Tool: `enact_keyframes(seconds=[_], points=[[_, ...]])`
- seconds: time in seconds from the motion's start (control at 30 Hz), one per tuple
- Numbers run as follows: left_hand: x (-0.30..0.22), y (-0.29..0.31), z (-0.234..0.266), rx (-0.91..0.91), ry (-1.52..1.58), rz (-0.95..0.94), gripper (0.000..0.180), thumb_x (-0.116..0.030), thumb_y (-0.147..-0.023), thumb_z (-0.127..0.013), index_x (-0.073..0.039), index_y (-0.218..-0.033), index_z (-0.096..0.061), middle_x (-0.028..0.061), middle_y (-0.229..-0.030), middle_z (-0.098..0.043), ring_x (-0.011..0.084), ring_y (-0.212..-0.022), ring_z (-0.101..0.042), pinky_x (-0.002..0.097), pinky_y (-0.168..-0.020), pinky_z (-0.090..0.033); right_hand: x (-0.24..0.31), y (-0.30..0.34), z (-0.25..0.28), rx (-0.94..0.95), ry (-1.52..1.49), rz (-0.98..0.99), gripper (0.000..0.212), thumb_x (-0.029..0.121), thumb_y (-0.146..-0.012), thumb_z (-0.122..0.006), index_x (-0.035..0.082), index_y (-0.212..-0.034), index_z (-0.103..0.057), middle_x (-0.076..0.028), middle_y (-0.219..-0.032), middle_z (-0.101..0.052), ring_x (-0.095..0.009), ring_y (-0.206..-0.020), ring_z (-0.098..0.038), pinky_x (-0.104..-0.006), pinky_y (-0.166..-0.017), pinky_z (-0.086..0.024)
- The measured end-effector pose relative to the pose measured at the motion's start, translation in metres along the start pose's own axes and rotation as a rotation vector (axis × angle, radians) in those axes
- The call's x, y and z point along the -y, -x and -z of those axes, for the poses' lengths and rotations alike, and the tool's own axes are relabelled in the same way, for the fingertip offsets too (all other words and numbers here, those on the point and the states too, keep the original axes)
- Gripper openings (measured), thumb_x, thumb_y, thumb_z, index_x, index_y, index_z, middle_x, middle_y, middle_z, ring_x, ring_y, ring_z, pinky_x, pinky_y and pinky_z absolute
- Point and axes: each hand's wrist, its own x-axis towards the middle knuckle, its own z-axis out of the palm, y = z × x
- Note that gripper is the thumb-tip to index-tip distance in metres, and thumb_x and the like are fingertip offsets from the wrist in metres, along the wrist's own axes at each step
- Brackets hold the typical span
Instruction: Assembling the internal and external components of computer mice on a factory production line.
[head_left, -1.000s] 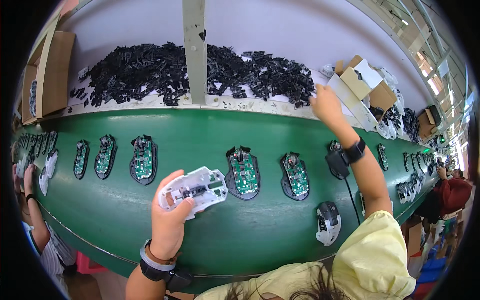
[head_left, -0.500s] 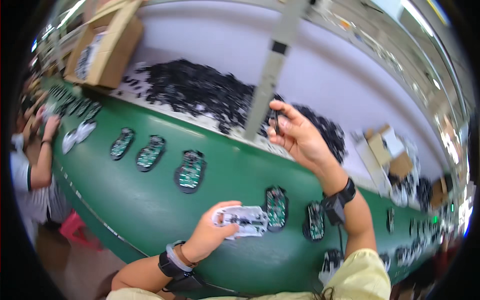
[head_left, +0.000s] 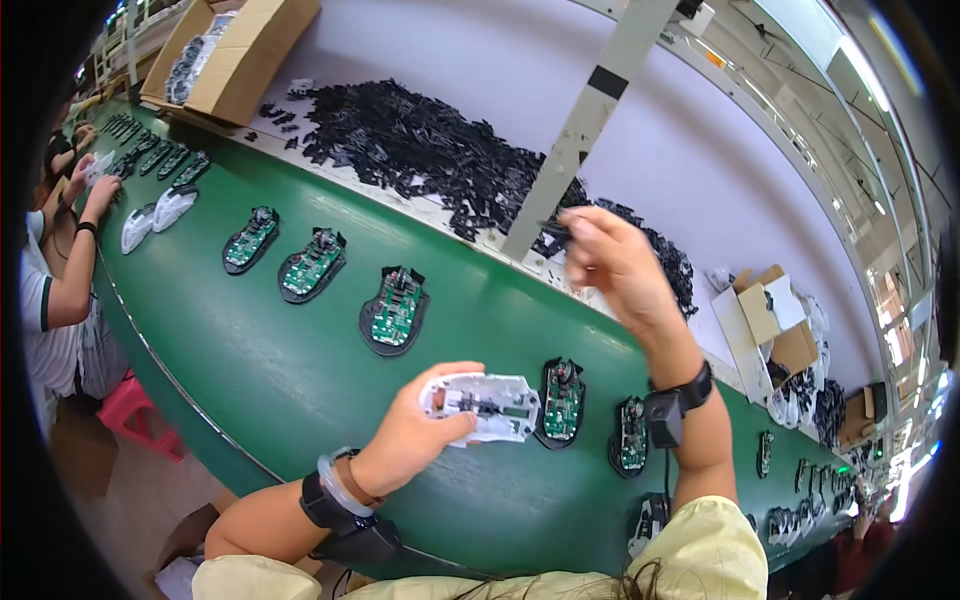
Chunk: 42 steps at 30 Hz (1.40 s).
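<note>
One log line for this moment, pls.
left hand: holds white shell | right hand: pinches small black part, blurred, apart from shell | green surface: circuit-board assemblies | behind: black-part heap

shell (head_left: pixel 497 390): smooth plastic | worktop (head_left: pixel 250 330): smooth, glossy | carton (head_left: pixel 252 65): matt cardboard

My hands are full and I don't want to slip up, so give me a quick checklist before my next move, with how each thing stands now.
1. White shell gripped by the left hand: ok.
2. Shell's inner side facing up toward the camera: ok.
3. Black piece at the fingertips of the right hand: ok.
4. Which way that piece is turned: cannot tell; it is blurred.
5. Right hand at the shell: not ok; it is raised near the post, apart from the shell.
6. Shell not touching the nearest circuit board: cannot tell from this view.
</note>
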Motion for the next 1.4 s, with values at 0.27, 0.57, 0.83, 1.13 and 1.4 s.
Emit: enact_keyframes(seconds=[0.27, 0.57, 0.83, 1.13, 1.4], points=[[0.002, -0.012, 0.005, -0.107, -0.005, -0.149, 0.052, 0.008, -0.077, -0.055, -0.001, -0.127, -0.046, 0.0074, -0.112, -0.058, 0.0145, -0.100, -0.058, 0.0288, -0.088, -0.049, -0.039, 0.065, 0.022, -0.225, 0.928, 0.529, 0.036, 0.003, -0.081, -0.063, 0.002, -0.116, -0.055, -0.009, -0.096, -0.063, -0.024, -0.089, -0.060, -0.0360, -0.075, -0.048], [-0.001, -0.012, 0.012, -0.103, 0.009, -0.172, 0.042, 0.000, -0.084, -0.062, -0.003, -0.123, -0.047, 0.0054, -0.107, -0.059, 0.0123, -0.096, -0.059, 0.0263, -0.080, -0.052, -0.049, 0.065, -0.066, 0.416, 1.168, 1.010, 0.029, 0.011, -0.076, -0.063, 0.007, -0.105, -0.057, -0.004, -0.106, -0.061, -0.024, -0.107, -0.054, -0.0353, -0.081, -0.042], [-0.010, -0.009, 0.011, -0.072, -0.130, -0.112, 0.037, 0.009, -0.079, -0.058, -0.001, -0.114, -0.056, 0.0058, -0.100, -0.063, 0.0106, -0.089, -0.060, 0.0241, -0.074, -0.052, -0.056, 0.083, -0.073, 0.329, 1.367, 1.094, 0.025, 0.014, -0.078, -0.061, 0.009, -0.103, -0.056, -0.004, -0.095, -0.057, -0.023, -0.102, -0.054, -0.0407, -0.083, -0.043], [-0.010, -0.013, 0.018, 0.096, 0.184, 0.220, 0.044, -0.010, -0.087, -0.054, -0.004, -0.129, -0.045, 0.0117, -0.119, -0.057, 0.0201, -0.094, -0.063, 0.0333, -0.073, -0.056, -0.076, -0.012, 0.078, -0.195, 1.290, 0.525, 0.026, 0.003, -0.080, -0.058, 0.002, -0.105, -0.061, -0.017, -0.093, -0.064, -0.035, -0.089, -0.059, -0.0417, -0.078, -0.048], [-0.013, -0.010, 0.017, 0.288, 0.285, 0.129, 0.066, -0.027, -0.087, -0.061, -0.008, -0.142, -0.029, 0.0187, -0.141, -0.039, 0.0262, -0.113, -0.056, 0.0318, -0.077, -0.056, -0.113, -0.106, 0.108, -0.154, 1.194, 0.269, 0.021, 0.010, -0.080, -0.060, 0.002, -0.099, -0.065, -0.020, -0.091, -0.067, -0.035, -0.087, -0.065, -0.0427, -0.080, -0.051]])
